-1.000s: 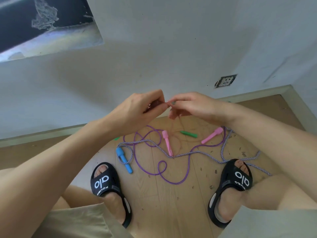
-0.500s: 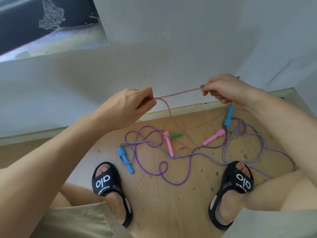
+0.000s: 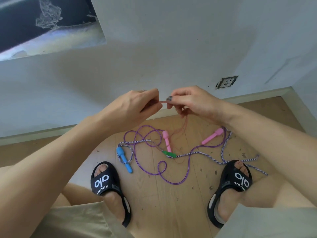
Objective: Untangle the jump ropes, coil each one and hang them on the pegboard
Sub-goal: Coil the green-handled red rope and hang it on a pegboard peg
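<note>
Both hands are up in front of the wall, fingers curled and pinching a thin pink cord (image 3: 164, 102) that spans the short gap between them. Left hand (image 3: 137, 107) grips one end of that stretch, right hand (image 3: 192, 102) the other, and the cord trails down from the right hand to the floor (image 3: 171, 203). Down there lies the tangle: a purple rope (image 3: 161, 170) with pink handles (image 3: 166, 141), a striped rope (image 3: 202, 152) with a blue handle (image 3: 123, 159), and a green handle (image 3: 169, 154) in the middle, between two black sandals (image 3: 109, 186).
</note>
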